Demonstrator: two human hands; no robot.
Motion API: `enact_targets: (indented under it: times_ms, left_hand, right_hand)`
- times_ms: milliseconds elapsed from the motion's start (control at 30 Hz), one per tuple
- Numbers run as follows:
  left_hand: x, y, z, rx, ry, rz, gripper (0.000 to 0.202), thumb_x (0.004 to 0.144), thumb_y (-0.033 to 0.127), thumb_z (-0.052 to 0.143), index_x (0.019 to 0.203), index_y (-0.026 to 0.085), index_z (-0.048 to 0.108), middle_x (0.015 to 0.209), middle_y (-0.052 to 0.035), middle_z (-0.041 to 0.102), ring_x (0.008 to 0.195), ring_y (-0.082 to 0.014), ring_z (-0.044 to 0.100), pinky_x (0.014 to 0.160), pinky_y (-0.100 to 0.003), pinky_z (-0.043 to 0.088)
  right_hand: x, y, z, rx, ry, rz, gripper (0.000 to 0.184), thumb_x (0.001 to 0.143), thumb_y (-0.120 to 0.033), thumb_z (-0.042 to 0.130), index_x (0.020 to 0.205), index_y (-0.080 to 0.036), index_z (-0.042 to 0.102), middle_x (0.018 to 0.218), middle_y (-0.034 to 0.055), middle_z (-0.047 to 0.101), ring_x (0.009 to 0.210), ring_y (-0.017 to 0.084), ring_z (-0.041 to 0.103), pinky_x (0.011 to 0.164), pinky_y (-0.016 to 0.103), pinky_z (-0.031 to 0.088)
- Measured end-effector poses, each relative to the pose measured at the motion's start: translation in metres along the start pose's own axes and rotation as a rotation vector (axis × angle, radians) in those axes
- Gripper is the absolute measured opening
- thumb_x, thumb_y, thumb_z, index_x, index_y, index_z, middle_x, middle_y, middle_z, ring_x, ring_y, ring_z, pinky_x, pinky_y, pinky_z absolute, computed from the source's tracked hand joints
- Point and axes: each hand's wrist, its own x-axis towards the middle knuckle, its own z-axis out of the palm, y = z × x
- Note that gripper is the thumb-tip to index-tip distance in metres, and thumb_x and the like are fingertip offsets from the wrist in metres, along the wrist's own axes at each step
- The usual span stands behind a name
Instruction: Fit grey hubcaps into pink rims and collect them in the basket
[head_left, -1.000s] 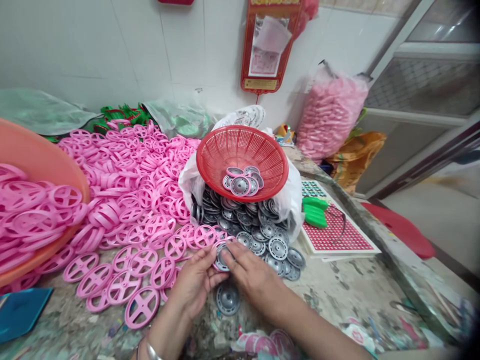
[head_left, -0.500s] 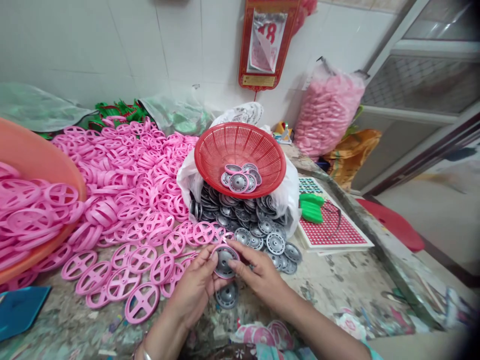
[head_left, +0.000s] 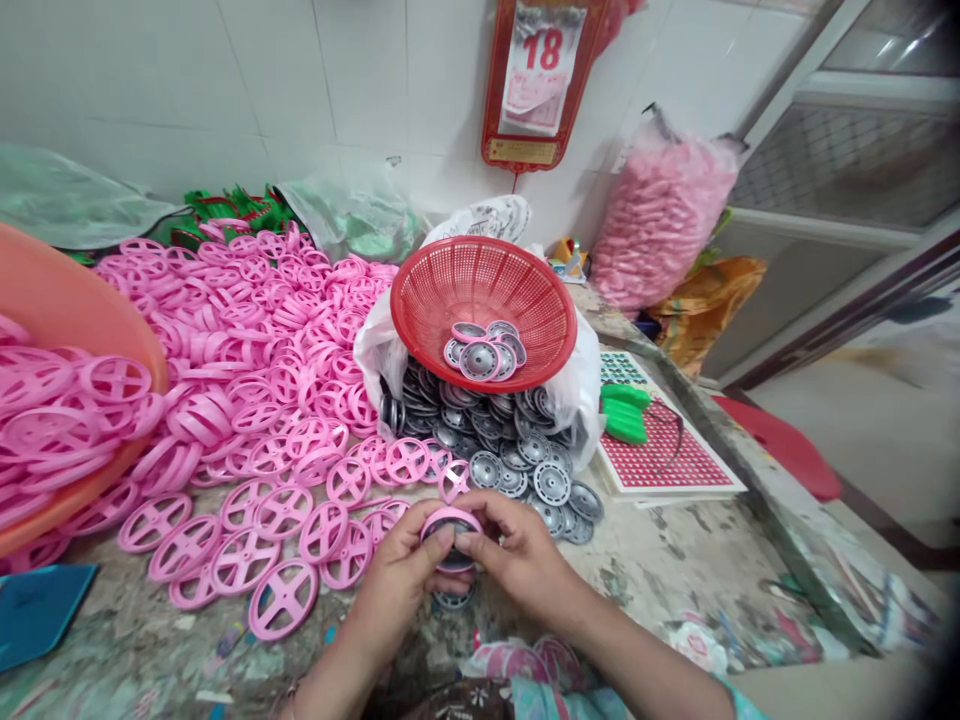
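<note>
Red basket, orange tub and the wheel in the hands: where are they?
Red basket [head_left: 487,288]: head view, inner wall.
Orange tub [head_left: 67,303]: head view, inner wall.
Wheel [head_left: 450,514]: head view, pink rim.

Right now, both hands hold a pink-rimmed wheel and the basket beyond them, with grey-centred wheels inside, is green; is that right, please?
Not quite: the basket is red, not green, as the head view shows. The left hand and right hand do hold a pink-rimmed wheel, and grey-centred wheels lie inside.

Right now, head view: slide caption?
Left hand and right hand hold a pink-rimmed gray wheel near a red mesh basket.
</note>
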Motion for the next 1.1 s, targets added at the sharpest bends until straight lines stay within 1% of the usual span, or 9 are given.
enact_targets:
  times_ms: [233, 433, 633, 700, 767, 833, 900, 967, 1100]
  left_hand:
    - [0.001, 0.000, 0.001, 0.011, 0.088, 0.034, 0.044, 0.075, 0.038, 0.067, 0.112, 0.021, 0.050, 0.092, -0.0025, 0.065, 0.060, -0.0137, 0.064, 0.057, -0.028, 0.054]
    - [-0.003, 0.003, 0.004, 0.076, 0.084, 0.017, 0.049, 0.069, 0.025, 0.069, 0.111, 0.021, 0.045, 0.072, 0.0030, 0.062, 0.051, -0.0126, 0.061, 0.050, -0.025, 0.052]
    - [0.001, -0.004, 0.009, 0.165, 0.180, 0.083, 0.052, 0.070, 0.024, 0.066, 0.116, 0.022, 0.042, 0.082, 0.0019, 0.062, 0.051, -0.0096, 0.057, 0.049, -0.024, 0.049]
    - [0.006, -0.007, 0.001, 0.218, 0.197, 0.128, 0.058, 0.073, 0.028, 0.065, 0.124, 0.023, 0.037, 0.085, 0.0007, 0.062, 0.057, -0.0121, 0.059, 0.055, -0.027, 0.051]
    - [0.010, -0.007, -0.012, 0.393, 0.243, 0.197, 0.052, 0.078, 0.032, 0.061, 0.125, 0.023, 0.042, 0.085, -0.0007, 0.063, 0.065, -0.0153, 0.061, 0.061, -0.030, 0.051]
    - [0.013, -0.004, -0.029, 0.694, 0.316, 0.324, 0.033, 0.083, 0.032, 0.055, 0.114, 0.022, 0.056, 0.089, -0.0036, 0.064, 0.075, -0.0180, 0.062, 0.068, -0.033, 0.050]
    - [0.017, 0.000, -0.043, 1.005, 0.379, 0.477, 0.023, 0.086, 0.026, 0.049, 0.104, 0.021, 0.064, 0.093, -0.0059, 0.065, 0.085, -0.0205, 0.061, 0.077, -0.036, 0.047]
    - [0.023, 0.003, -0.051, 1.265, 0.415, 0.586, 0.025, 0.087, 0.020, 0.046, 0.101, 0.020, 0.066, 0.093, -0.0076, 0.065, 0.089, -0.0223, 0.058, 0.080, -0.037, 0.045]
    - [0.040, 0.010, -0.048, 1.651, 0.419, 0.594, 0.027, 0.085, 0.017, 0.047, 0.102, 0.019, 0.067, 0.098, -0.0115, 0.062, 0.092, -0.0257, 0.055, 0.079, -0.038, 0.043]
  right_hand:
    - [0.007, 0.007, 0.004, 0.060, -0.010, 0.057, 0.027, 0.084, -0.030, 0.059, 0.109, -0.022, 0.062, 0.088, 0.0011, 0.066, 0.077, 0.015, 0.058, 0.070, 0.026, 0.045]
    - [0.009, 0.011, 0.007, 0.215, 0.006, 0.069, 0.025, 0.084, -0.033, 0.059, 0.104, -0.019, 0.060, 0.090, 0.0030, 0.064, 0.080, 0.015, 0.058, 0.073, 0.028, 0.046]
    - [0.019, 0.011, -0.002, 0.294, -0.064, 0.137, 0.026, 0.078, -0.035, 0.065, 0.097, -0.019, 0.060, 0.070, -0.0028, 0.057, 0.058, 0.009, 0.052, 0.052, 0.021, 0.042]
    - [0.031, 0.005, -0.013, 0.325, -0.004, 0.146, 0.027, 0.077, -0.035, 0.066, 0.098, -0.019, 0.060, 0.067, -0.0043, 0.055, 0.050, 0.008, 0.050, 0.046, 0.020, 0.041]
    - [0.046, -0.006, -0.028, 0.405, 0.119, 0.102, 0.029, 0.077, -0.035, 0.066, 0.101, -0.021, 0.058, 0.069, -0.0041, 0.056, 0.050, 0.008, 0.053, 0.048, 0.022, 0.045]
    - [0.059, -0.018, -0.043, 0.511, 0.241, 0.001, 0.037, 0.077, -0.034, 0.065, 0.112, -0.025, 0.055, 0.091, 0.0002, 0.062, 0.066, 0.011, 0.063, 0.062, 0.028, 0.053]
    - [0.066, -0.026, -0.052, 0.532, 0.315, -0.096, 0.051, 0.078, -0.032, 0.064, 0.125, -0.031, 0.047, 0.124, 0.0039, 0.053, 0.089, 0.015, 0.065, 0.078, 0.033, 0.054]
    - [0.065, -0.025, -0.051, 0.411, 0.344, -0.153, 0.056, 0.080, -0.032, 0.061, 0.133, -0.035, 0.040, 0.140, 0.0048, 0.041, 0.097, 0.016, 0.063, 0.082, 0.036, 0.053]
    - [0.047, 0.002, -0.039, -0.215, 0.200, -0.236, 0.028, 0.088, -0.029, 0.051, 0.114, -0.024, 0.061, 0.111, 0.0066, 0.063, 0.094, 0.018, 0.062, 0.083, 0.035, 0.051]
